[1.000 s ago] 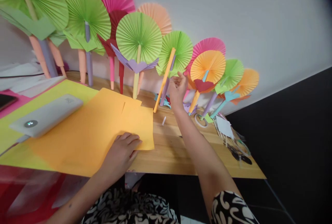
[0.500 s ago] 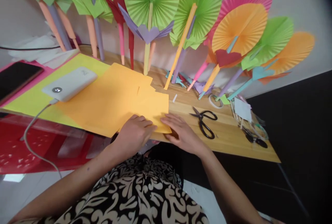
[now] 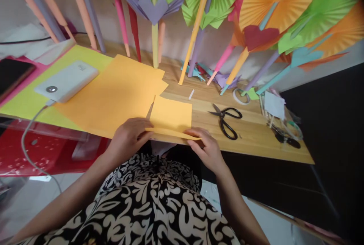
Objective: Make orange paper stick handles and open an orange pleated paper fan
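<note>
A small orange paper piece lies at the near edge of the wooden table, its front edge folded up. My left hand pinches the left end of that fold. My right hand pinches the right end. Beside the piece, to the left, lies a larger orange sheet on a yellow sheet.
Black scissors lie right of the paper. A white power bank with a cable rests on the yellow sheet. Several pleated paper fans on sticks lean against the wall. A tape ring and scraps sit behind the scissors.
My right hand came back from the fans to the table edge. Both hands then lifted the small orange piece's front edge into a fold. The view tilted down.
</note>
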Demonstrator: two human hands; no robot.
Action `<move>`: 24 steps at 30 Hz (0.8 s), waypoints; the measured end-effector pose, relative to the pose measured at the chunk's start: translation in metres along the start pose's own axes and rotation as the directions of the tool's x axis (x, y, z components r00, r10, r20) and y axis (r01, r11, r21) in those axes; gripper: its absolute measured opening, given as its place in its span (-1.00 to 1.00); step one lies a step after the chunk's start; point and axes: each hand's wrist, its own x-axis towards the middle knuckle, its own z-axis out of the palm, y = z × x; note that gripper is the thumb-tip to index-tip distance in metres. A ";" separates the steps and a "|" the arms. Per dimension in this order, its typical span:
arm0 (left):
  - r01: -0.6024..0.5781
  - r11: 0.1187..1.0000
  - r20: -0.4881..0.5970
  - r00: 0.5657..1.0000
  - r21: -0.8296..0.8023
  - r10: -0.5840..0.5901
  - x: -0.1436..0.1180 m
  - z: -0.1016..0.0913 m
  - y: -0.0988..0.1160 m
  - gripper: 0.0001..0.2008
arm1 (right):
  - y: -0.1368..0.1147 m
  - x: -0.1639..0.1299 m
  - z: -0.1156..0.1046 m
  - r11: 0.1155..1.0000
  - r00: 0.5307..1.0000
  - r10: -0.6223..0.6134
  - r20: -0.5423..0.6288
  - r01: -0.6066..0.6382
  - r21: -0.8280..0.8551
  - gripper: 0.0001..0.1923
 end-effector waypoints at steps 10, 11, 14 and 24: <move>0.267 0.956 0.016 0.963 0.118 -0.270 0.026 0.000 0.003 -0.62 | 0.004 0.012 0.004 0.985 0.976 0.163 -0.146 -0.171 -0.040 -0.81; 0.300 0.944 0.025 0.952 0.136 -0.306 0.031 0.001 0.003 -0.63 | 0.002 0.014 0.006 0.979 0.967 0.191 -0.171 -0.200 -0.043 -0.81; 0.373 0.903 0.081 0.914 0.214 -0.397 0.046 0.003 0.004 -0.63 | 0.000 0.016 0.015 0.959 0.934 0.249 -0.258 -0.274 -0.068 -0.82; 0.393 0.827 0.141 0.866 0.402 -0.479 0.073 0.013 0.006 -0.73 | -0.005 0.020 0.026 0.882 0.925 0.160 -0.345 -0.291 -0.370 -0.74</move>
